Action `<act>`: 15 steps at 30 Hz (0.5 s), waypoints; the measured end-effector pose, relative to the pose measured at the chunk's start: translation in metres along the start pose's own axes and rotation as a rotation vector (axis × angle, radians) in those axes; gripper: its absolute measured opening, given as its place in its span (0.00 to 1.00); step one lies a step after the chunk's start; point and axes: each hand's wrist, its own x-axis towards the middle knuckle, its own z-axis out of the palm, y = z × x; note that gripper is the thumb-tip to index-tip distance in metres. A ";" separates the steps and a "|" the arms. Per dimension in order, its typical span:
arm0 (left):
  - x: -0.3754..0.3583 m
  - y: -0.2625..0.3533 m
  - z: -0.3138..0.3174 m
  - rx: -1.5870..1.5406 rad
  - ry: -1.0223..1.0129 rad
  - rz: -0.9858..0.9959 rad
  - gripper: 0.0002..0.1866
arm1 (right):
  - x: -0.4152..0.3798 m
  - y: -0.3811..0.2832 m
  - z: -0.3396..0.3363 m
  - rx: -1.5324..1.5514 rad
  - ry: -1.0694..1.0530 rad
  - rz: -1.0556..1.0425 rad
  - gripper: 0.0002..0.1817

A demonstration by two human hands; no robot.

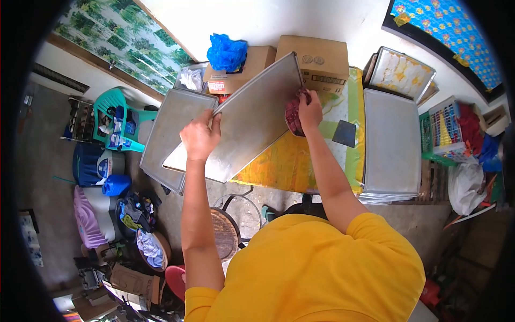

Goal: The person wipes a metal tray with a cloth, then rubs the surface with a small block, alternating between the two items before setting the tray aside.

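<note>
A large flat metal baking tray (257,107) is held tilted above the table, one corner pointing up toward the boxes. My left hand (201,134) is closed on its left edge, thumb on the near face. In my closed right hand (310,110) is a bunched dark red patterned cloth (294,115), against the tray's right side. Below lies a table with a yellow and green plastic cover (268,166). On the cover, right of the cloth, is a small dark square piece (344,133).
Stacked trays (391,142) stand to the right of the table, and another tray (177,118) lies on the left. Behind are cardboard boxes (316,59) and a blue plastic bag (227,52). A green chair (112,102), a round stool (222,233) and crates (445,129) surround the table.
</note>
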 end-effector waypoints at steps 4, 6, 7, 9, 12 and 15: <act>0.000 -0.002 0.002 -0.073 0.049 0.025 0.09 | -0.010 0.067 0.023 -0.096 -0.072 0.277 0.17; 0.001 -0.002 0.000 0.015 -0.016 0.009 0.09 | -0.018 0.080 0.031 -0.168 -0.140 0.370 0.18; 0.001 -0.002 -0.001 0.055 -0.053 0.001 0.09 | -0.022 0.082 0.037 -0.191 -0.140 0.365 0.18; 0.000 -0.004 -0.001 0.050 -0.071 -0.002 0.10 | -0.031 0.084 0.049 -0.240 -0.132 0.361 0.19; 0.004 -0.008 0.002 0.042 -0.056 0.016 0.11 | -0.075 0.062 0.053 -0.292 -0.264 0.327 0.19; 0.002 -0.009 0.003 0.059 -0.089 0.006 0.12 | -0.143 0.056 0.073 -0.384 -0.337 0.080 0.19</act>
